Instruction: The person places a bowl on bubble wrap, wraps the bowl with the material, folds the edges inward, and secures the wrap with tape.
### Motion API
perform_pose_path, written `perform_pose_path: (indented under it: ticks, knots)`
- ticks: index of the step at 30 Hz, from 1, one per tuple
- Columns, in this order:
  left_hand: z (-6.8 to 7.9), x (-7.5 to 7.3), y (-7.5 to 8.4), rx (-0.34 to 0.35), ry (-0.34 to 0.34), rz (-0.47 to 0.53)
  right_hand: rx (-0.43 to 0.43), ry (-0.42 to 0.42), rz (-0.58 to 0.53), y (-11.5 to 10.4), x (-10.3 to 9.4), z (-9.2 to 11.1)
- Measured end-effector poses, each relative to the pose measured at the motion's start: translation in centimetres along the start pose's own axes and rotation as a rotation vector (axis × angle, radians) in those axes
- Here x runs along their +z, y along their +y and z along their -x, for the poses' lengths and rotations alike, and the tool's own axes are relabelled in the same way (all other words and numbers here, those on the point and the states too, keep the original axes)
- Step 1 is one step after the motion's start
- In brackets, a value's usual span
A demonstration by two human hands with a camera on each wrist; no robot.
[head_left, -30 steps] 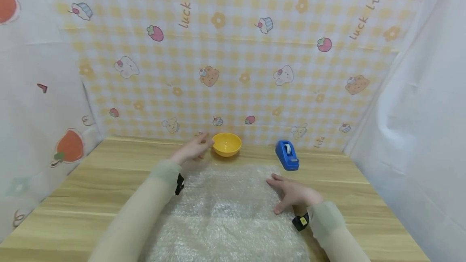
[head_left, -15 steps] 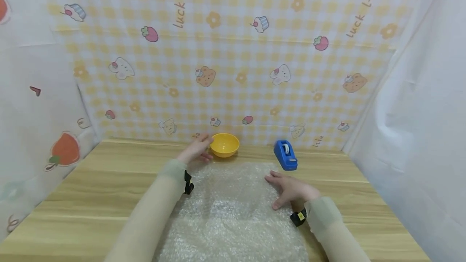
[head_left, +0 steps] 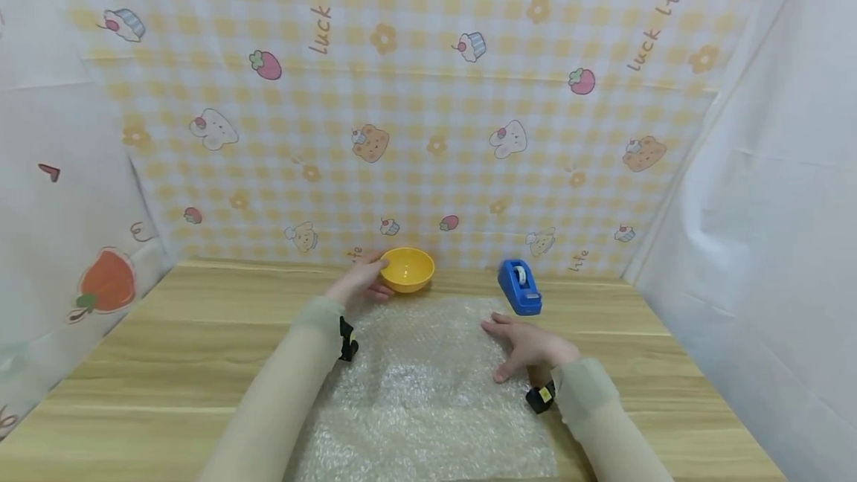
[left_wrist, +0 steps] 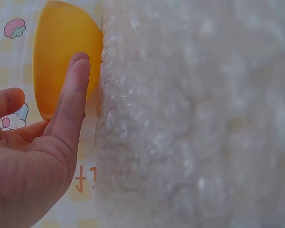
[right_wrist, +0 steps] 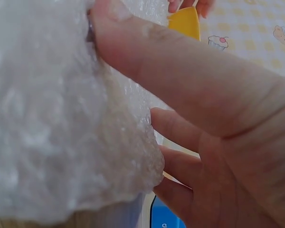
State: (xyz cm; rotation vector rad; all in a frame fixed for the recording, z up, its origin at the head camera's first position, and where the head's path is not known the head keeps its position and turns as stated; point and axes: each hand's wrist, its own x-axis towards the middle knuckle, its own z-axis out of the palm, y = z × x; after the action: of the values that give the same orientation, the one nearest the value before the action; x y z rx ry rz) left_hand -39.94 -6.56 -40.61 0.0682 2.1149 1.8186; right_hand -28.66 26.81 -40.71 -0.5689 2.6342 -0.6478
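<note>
A yellow bowl (head_left: 407, 271) stands upright at the back of the table, against the patterned cloth. My left hand (head_left: 361, 281) is at its left side. In the left wrist view the fingers (left_wrist: 72, 102) lie nearly straight along the bowl's outer wall, while the thumb (left_wrist: 8, 102) stays apart, off the rim. A sheet of clear bubble wrap (head_left: 428, 393) lies flat in front of the bowl. My right hand (head_left: 532, 348) rests on its right edge with fingers spread; in the right wrist view the thumb (right_wrist: 128, 42) lies over the wrap and the other fingers are at its edge.
A blue tape dispenser (head_left: 520, 288) with a roll in it stands at the back right, beyond the right hand. The wooden table (head_left: 167, 363) ends at a yellow checked cloth (head_left: 428, 95) behind and white cloths at both sides.
My left hand has moved a little in toward the bowl and now overlaps its left side. The right hand stays on the wrap's edge. The head view has turned slightly right.
</note>
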Motion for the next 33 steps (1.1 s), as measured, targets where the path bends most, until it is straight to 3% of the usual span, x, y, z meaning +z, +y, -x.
perform_pose_path:
  ticks: [5,11,19,25,33]
  knots:
    - [-0.2,0.2,-0.3,-0.016,0.016,0.037,0.007,0.003,-0.009,0.1,0.2,-0.2]
    - [-0.5,0.3,-0.8,0.010,-0.012,0.062,0.003,0.000,-0.026,0.3,0.2,-0.1]
    - [-1.4,-0.3,-1.0,-0.014,-0.034,0.173,-0.009,-0.004,-0.030,0.6,0.1,-0.1]
    - [-1.2,-0.4,-0.1,0.023,-0.037,0.132,-0.006,0.001,-0.027,0.8,0.2,-0.2]
    - [0.3,-0.5,1.5,0.053,-0.057,0.123,-0.010,-0.002,-0.014,0.8,0.2,0.0]
